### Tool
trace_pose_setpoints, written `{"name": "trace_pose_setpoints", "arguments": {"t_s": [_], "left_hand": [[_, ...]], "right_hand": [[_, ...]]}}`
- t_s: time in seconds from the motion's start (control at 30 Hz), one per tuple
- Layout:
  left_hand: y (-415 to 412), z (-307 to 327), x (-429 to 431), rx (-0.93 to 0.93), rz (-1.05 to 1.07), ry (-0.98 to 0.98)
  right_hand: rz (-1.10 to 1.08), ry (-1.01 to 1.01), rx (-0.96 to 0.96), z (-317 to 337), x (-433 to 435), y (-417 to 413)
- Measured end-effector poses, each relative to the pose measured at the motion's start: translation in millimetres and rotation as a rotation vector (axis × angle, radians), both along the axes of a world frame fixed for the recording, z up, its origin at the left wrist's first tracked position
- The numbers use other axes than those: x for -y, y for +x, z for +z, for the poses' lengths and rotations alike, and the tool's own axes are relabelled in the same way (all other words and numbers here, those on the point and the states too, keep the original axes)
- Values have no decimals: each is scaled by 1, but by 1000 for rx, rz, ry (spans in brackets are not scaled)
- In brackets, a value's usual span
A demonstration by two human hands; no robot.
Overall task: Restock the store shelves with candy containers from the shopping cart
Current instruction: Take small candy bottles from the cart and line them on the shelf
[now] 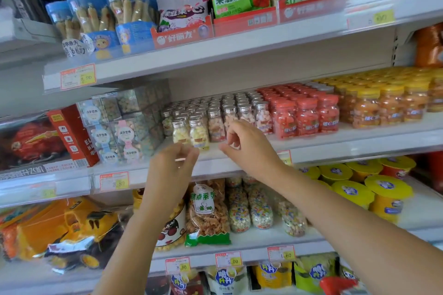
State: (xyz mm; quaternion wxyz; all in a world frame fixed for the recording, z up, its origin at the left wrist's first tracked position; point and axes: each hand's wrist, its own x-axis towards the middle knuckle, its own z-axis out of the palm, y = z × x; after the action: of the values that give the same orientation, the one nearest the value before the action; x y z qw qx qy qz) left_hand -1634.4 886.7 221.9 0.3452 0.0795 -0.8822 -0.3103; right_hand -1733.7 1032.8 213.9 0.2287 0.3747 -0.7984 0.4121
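Head view, middle shelf (359, 148) of a store rack, read from left to right. At the far left I see a red box (72, 136) standing at an angle. Just beside it is a stack of clear cube packs (107, 124) with round labels. Next comes the task's own stock: a block of silver-capped candy bottles (217, 112), standing upright in tight rows from the front edge to the back of the shelf. Its two front-left bottles (199, 134) hold pale yellow sweets. The left hand (171, 167) is raised from below to the shelf lip, directly under these two bottles. Its fingers (189, 152) are curled close to the base of the right-hand one. Motion blur hides the contact, so I cannot tell whether this grip is pinching the bottle or is released. The right hand (249, 146) sits a little higher and further right, in front of the pink-filled bottles of the same block. Its fingers (233, 137) are loosely curled with nothing between them and the thumb, so I read this grip as released. To the right of the block stand red-capped jars (304, 115), touching it. Beyond those are yellow-capped jars (388, 105) filled with orange sweets, which run on to the frame edge. A price tag (114, 181) is clipped to the shelf rail below the cube packs.
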Motion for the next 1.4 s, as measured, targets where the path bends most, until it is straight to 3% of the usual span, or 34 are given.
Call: {"name": "trace_pose_setpoints", "arguments": {"t_s": [0.2,0.4,0.57,0.8,1.0,1.2,1.4], "left_hand": [[14,-83,-94,195,-342,68],[-4,-185,-201,547,-633,177],[-30,-268,-288,806,-786,19],[-103,-380,-379,1232,-809,-316],[-131,-475,-404,1299,-750,-356],[-141,-538,-408,1255,-863,-390],[-140,-570,-416,1137,-871,-592]], "right_hand": [[-85,258,269,-58,-126,16],[-279,428,753,-165,-272,17],[-458,734,1057,-266,-372,26],[-489,695,1428,-373,-431,22],[-255,893,1462,-461,-425,24],[-248,820,1483,-515,-432,16],[-299,776,1457,-543,-432,15]]}}
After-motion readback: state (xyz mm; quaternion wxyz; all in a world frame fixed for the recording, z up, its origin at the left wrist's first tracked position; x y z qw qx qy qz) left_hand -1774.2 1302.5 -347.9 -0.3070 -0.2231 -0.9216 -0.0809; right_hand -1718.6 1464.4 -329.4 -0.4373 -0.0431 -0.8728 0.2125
